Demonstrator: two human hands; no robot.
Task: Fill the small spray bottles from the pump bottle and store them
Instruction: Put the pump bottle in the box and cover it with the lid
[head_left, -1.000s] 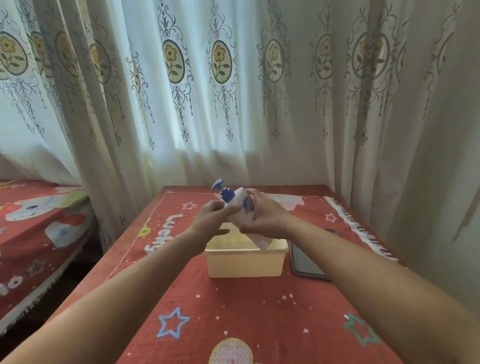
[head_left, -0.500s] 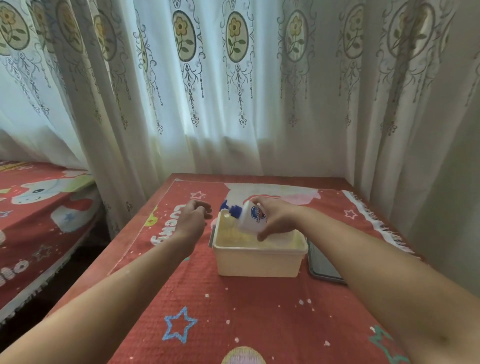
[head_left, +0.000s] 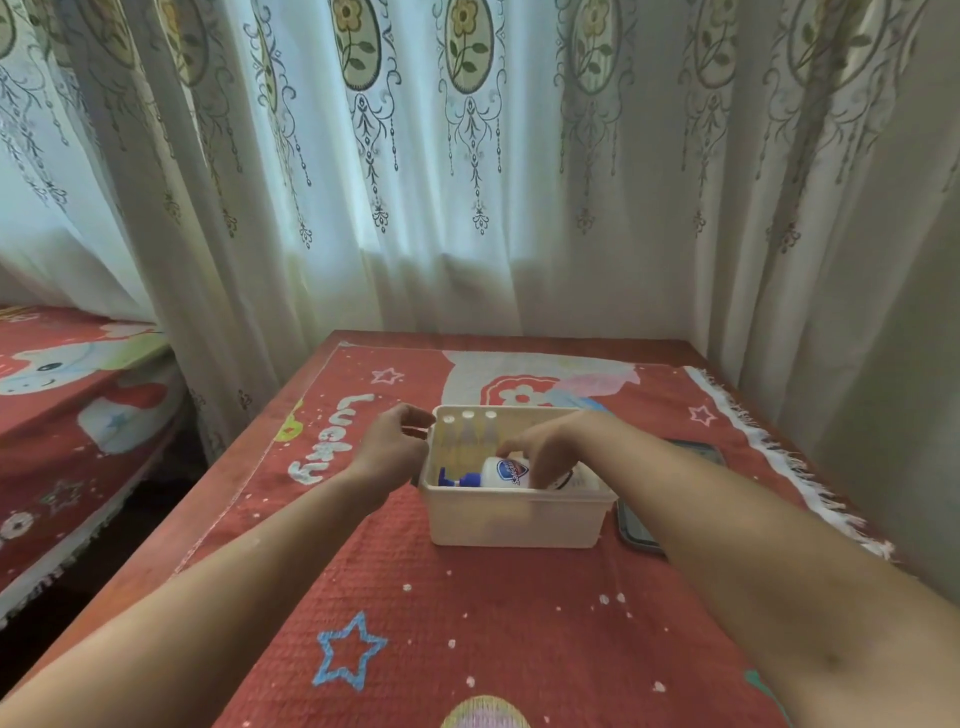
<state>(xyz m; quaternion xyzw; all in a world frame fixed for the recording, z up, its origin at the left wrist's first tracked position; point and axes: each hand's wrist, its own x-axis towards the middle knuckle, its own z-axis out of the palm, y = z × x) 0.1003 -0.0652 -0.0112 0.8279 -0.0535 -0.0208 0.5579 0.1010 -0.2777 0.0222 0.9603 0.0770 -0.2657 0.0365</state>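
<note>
A cream plastic box (head_left: 511, 522) stands in the middle of the red table. Inside it the white pump bottle (head_left: 501, 473) with a blue pump head lies on its side, pump pointing left. My right hand (head_left: 545, 452) reaches into the box and grips the bottle's body from above. Three small spray bottles (head_left: 469, 434) with white caps stand in a row against the box's far left wall. My left hand (head_left: 397, 441) hovers at the box's left rim, fingers loosely curled and holding nothing.
A dark phone (head_left: 636, 525) lies flat just right of the box, partly under my right forearm. The red patterned cloth (head_left: 467, 623) covers the table. Curtains (head_left: 467, 182) hang close behind and to the right. A bed (head_left: 67, 405) stands left, across a gap.
My right hand has lowered the pump bottle from above the box down into it, laying it on its side. My left hand let go of the bottle and moved to the box's left rim.
</note>
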